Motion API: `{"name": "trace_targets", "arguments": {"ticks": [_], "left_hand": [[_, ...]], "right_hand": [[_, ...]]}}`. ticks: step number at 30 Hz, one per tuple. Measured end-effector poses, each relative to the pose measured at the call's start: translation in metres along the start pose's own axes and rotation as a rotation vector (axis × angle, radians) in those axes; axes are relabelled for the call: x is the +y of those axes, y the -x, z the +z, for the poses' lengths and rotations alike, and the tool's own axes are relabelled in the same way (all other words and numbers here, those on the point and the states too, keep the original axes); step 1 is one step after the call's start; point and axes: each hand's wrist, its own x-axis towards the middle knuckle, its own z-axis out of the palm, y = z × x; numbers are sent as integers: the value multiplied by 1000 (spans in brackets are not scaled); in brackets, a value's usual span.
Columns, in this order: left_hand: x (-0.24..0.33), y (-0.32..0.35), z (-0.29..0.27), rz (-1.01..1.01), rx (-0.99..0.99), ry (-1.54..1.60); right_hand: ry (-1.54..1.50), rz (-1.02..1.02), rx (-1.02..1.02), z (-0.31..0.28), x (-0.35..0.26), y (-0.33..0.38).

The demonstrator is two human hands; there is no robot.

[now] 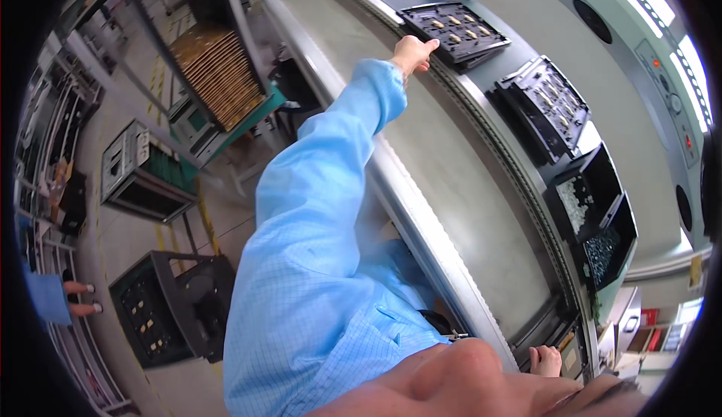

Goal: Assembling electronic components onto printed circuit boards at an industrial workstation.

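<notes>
Low at lower right, right hand (pixel 546 360) curled loosely on the bench (pixel 451 161) edge, gripping nothing visible. Farther up, left hand (pixel 413 51) stretched out, fingers touching the near corner of the black tray (pixel 453 32) at upper centre; grip unclear. Best grasped squarely at the rim, kept level. Tray's long axis running lower left to upper right.

A long grey worktop (pixel 451 169) is seen curving from twelve o'clock down to five o'clock, edged by a pale rounded rail (pixel 421 221). Beyond it, toward two o'clock, a grey-green machine housing (pixel 632 33) is lit by bright strip lights (pixel 647 3). The pale floor (pixel 128 244), marked with yellow lines, is spread across nine o'clock, where metal racks (pixel 53 116) are ranged. A black crate (pixel 162 308) is set at seven o'clock, and a stack of tan ribbed trays (pixel 218 75) at eleven o'clock.
</notes>
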Motion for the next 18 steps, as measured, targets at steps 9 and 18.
{"name": "trace_targets", "arguments": {"ticks": [9,18], "left_hand": [[6,-20,69,2,104,151],[12,86,-86,47,-52,577]], "right_hand": [[-144,-19,112,-32,-69,25],[-161,-309,93,-43,-96,-61]]}}
